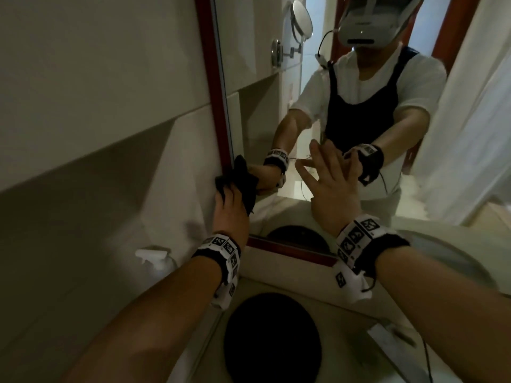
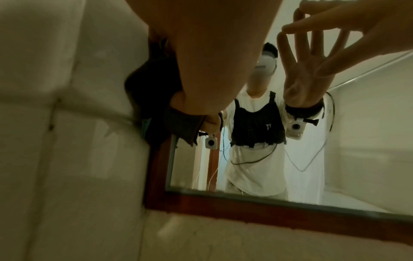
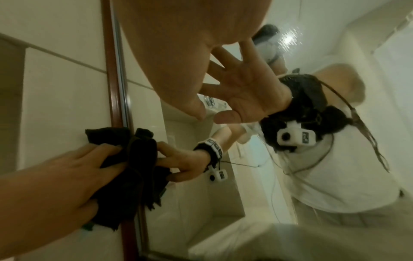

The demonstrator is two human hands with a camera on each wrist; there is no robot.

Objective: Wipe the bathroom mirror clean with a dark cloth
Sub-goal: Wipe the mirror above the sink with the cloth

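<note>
The mirror (image 1: 257, 87) has a red-brown frame (image 1: 213, 78) and hangs on the tiled wall. My left hand (image 1: 228, 201) grips a bunched dark cloth (image 1: 242, 175) and presses it against the glass at the left frame edge, low on the mirror. In the right wrist view the left hand (image 3: 58, 173) has its fingers curled into the cloth (image 3: 129, 159), which overlaps the frame. My right hand (image 1: 329, 181) lies flat on the glass to the right, fingers spread and holding nothing. The left wrist view shows the cloth (image 2: 152, 84) beside the mirror's lower left corner (image 2: 161, 197).
A white spray bottle (image 1: 154, 257) stands on the counter below the left hand. A round black basin (image 1: 271, 338) sits directly under my arms. A sink rim (image 1: 448, 255) curves at the right. A round swivel mirror (image 1: 302, 19) shows as a reflection.
</note>
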